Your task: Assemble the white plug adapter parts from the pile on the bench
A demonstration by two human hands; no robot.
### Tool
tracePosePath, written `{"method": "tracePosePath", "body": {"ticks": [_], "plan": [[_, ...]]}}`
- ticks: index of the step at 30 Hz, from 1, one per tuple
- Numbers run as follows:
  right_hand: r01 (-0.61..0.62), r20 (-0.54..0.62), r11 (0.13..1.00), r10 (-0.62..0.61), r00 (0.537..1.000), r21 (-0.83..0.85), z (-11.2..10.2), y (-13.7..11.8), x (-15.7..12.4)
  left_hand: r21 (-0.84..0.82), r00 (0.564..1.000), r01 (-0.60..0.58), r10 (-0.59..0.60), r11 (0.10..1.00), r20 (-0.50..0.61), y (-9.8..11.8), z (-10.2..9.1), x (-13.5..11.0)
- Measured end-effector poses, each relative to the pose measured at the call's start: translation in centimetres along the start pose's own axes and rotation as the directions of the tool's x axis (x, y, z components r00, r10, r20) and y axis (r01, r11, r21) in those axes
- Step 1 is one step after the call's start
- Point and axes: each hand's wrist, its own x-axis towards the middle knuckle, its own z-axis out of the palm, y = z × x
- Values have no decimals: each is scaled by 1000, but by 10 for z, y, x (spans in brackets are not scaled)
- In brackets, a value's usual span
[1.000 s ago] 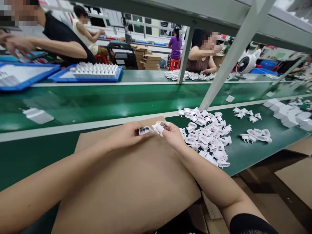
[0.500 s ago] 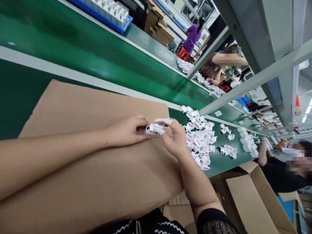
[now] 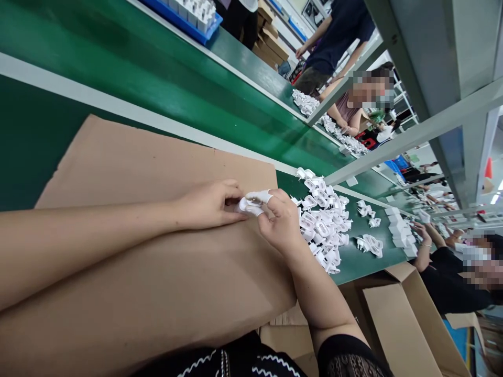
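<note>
A white plastic plug housing [image 3: 248, 206] is held over a cardboard sheet [image 3: 137, 167], pinched between the left hand [image 3: 208, 207] and right hand [image 3: 281, 225], both grips closed on it for fine control, while a loose pile of matching housings [image 3: 322, 225] is kept within reach at 3 o'clock on the green bench [image 3: 353, 267].

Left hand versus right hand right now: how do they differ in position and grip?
The left hand lies over the brown cardboard sheet, while the right hand sits at the sheet's edge, beside the pile of white plug parts. The left hand curls around from the left side; the right hand pinches from the right. Both hold the same small white plastic part.
</note>
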Motion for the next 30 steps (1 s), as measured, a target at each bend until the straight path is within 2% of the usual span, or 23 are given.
{"method": "tracePosePath", "body": {"ticks": [5, 8, 11, 15, 18, 23, 27, 30], "plan": [[5, -29, 999, -4, 1000, 37, -1, -2, -1, 12, 1000, 10, -10, 1000, 14, 0, 0, 0], [49, -50, 998, -51, 997, -35, -2, -7, -2, 4, 1000, 3, -3, 1000, 13, -1, 0, 0], [76, -13, 992, -77, 997, -103, -3, -10, -3, -12, 1000, -12, 12, 1000, 16, 0, -1, 0], [43, -3, 998, -43, 999, -40, -3, -7, -2, -24, 1000, -21, 21, 999, 17, 3, -4, -1], [1, 1, 998, -1, 1000, -57, -3, -6, -3, -28, 1000, -14, 15, 999, 19, 3, -4, -1], [33, -59, 997, -37, 998, -77, 0, -9, -5, -29, 1000, -13, 14, 999, 17, 1, -3, -2], [-33, -81, 999, 32, 996, -9, 2, -12, -5, -7, 1000, -15, 15, 1000, 9, 0, -3, -2], [-122, -108, 985, 135, 985, 121, 1, -15, -4, 7, 1000, -12, 12, 1000, 8, 0, -3, -2]]}}
